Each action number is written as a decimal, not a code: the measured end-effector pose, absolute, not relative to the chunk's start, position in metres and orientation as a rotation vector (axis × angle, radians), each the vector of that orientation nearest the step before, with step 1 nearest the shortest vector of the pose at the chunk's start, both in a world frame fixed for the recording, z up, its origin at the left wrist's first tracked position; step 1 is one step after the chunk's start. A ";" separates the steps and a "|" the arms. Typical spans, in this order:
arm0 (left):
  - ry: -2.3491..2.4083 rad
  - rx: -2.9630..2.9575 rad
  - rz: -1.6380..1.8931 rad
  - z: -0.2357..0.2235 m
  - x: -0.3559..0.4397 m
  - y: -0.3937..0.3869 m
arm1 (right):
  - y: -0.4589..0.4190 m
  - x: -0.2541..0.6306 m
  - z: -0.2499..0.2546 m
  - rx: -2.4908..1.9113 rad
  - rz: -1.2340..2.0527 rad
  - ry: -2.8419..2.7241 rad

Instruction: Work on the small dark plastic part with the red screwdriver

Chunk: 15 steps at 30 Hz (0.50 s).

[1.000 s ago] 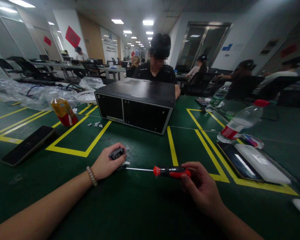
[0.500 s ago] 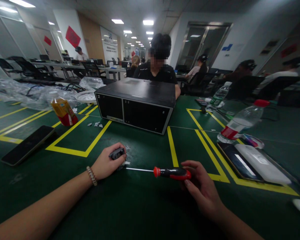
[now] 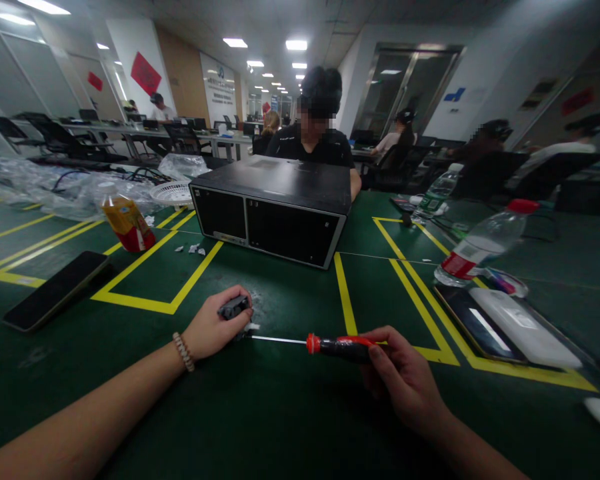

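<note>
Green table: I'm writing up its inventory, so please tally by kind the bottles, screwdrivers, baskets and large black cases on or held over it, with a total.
Plastic bottles: 3 (yellow-and-red bottle, green-labelled bottle, red-capped bottle)
Screwdriver, in the right hand: 1
White basket: 1
Large black case: 1
Total: 6

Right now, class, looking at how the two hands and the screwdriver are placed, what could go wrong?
The screwdriver could slip and jab the left hand, since its shaft points straight toward it. The small dark part might twist, as only that hand seems to steady it. The right hand grips near the rear end, so the tip could wander.
</note>
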<state>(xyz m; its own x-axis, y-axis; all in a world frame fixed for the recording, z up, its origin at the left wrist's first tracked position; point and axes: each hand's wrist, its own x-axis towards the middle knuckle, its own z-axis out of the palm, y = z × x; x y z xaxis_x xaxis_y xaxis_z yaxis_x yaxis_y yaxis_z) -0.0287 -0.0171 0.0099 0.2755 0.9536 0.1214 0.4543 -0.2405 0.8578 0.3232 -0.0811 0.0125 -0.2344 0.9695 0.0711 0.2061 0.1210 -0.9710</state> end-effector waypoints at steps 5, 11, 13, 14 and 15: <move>1.271 1.822 0.888 0.010 -0.029 -0.017 | -0.082 0.327 0.010 -1.181 1.086 -1.650; 1.273 1.796 0.868 0.011 -0.029 -0.018 | -0.083 0.326 0.011 -1.183 1.029 -1.681; 1.271 1.801 0.856 0.012 -0.029 -0.018 | -0.084 0.325 0.012 -1.173 1.014 -1.685; 1.270 1.806 0.852 0.013 -0.028 -0.018 | -0.084 0.325 0.012 -1.170 1.006 -1.693; 1.271 1.810 0.850 0.013 -0.028 -0.018 | -0.085 0.325 0.012 -1.172 0.997 -1.700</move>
